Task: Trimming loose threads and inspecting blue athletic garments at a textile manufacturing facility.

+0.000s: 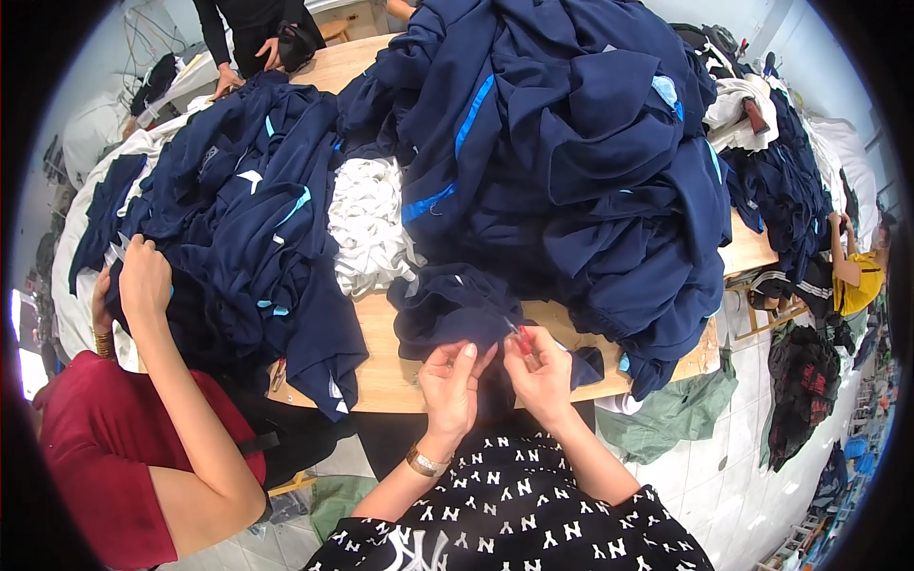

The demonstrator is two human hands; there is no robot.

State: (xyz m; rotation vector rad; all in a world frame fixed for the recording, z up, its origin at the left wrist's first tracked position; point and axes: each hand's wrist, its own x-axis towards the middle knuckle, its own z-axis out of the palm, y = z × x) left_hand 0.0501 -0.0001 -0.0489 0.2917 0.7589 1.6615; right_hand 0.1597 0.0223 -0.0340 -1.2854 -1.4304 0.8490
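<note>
Just in front of me at the table's near edge lies a dark navy garment (443, 319), bunched up. The fingers of my left hand (450, 388) are pinched on its near edge. In my right hand (541, 376) is a small pair of red-handled thread snips (524, 340), their blades pointing at the cloth close to my left fingertips. Whether the blades touch a thread is too small to tell. Beyond the garment sits a heap of white fabric strips (367, 224). A large pile of navy garments (581, 143) with bright blue trim rises behind and to the right.
At my left a co-worker in a dark red top (124, 457) handles another navy pile (228, 209). A person in black (262, 38) stands at the far left. Another, in yellow (857, 284), is at the far right. Green cloth (671, 414) lies on the floor right of the wooden table (390, 381).
</note>
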